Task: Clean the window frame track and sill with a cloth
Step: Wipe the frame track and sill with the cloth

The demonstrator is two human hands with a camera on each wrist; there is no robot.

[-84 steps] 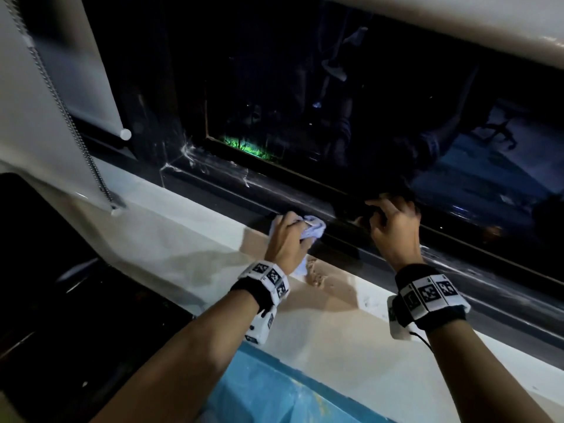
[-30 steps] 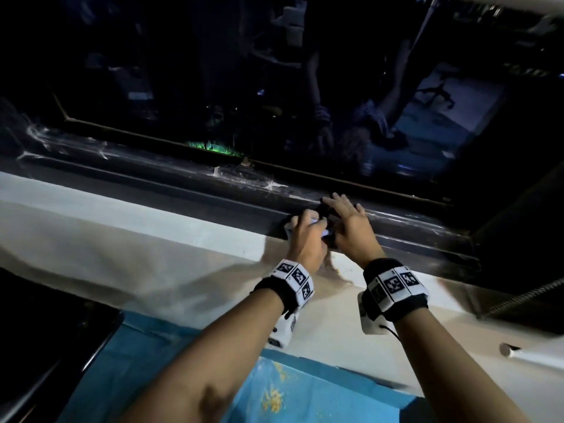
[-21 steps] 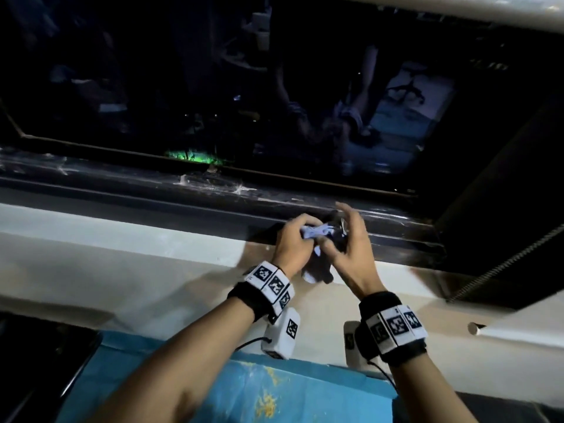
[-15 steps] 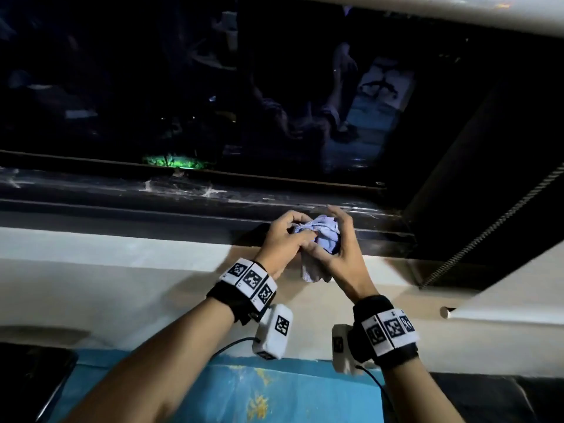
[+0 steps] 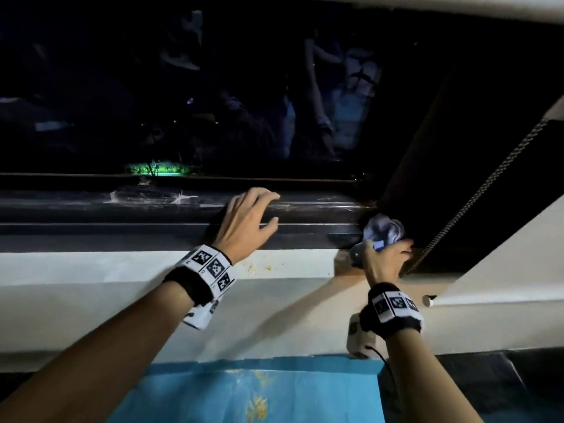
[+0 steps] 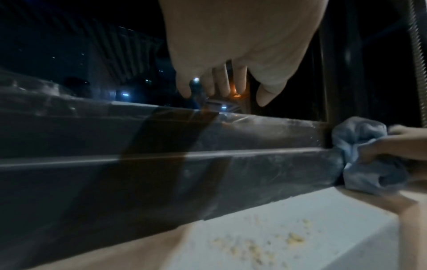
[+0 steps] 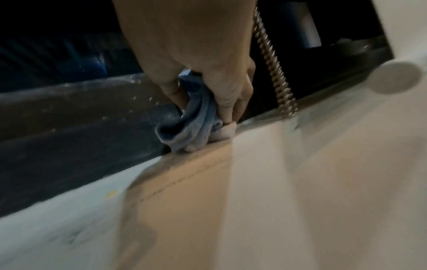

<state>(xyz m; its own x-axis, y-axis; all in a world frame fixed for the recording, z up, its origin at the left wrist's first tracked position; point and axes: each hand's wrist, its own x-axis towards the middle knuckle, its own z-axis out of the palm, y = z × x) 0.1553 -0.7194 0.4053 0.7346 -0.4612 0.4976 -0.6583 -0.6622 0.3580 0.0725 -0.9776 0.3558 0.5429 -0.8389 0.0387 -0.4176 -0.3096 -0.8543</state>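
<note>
Both forearms are extended forward, bare, each wrist wrapped in a black band with white marker tags. The left hand [image 5: 244, 221] is held palm down with fingers straight and slightly spread; in the left wrist view the fingertips [image 6: 263, 96] are seen pointing down, nothing gripped. The right hand [image 5: 386, 259] is set further right and slightly lower, fingers curled tight; a bunched blue cloth [image 5: 383, 232] is clamped between thumb and fingers, as confirmed in the right wrist view [image 7: 208, 85]. The hands are kept well apart.
</note>
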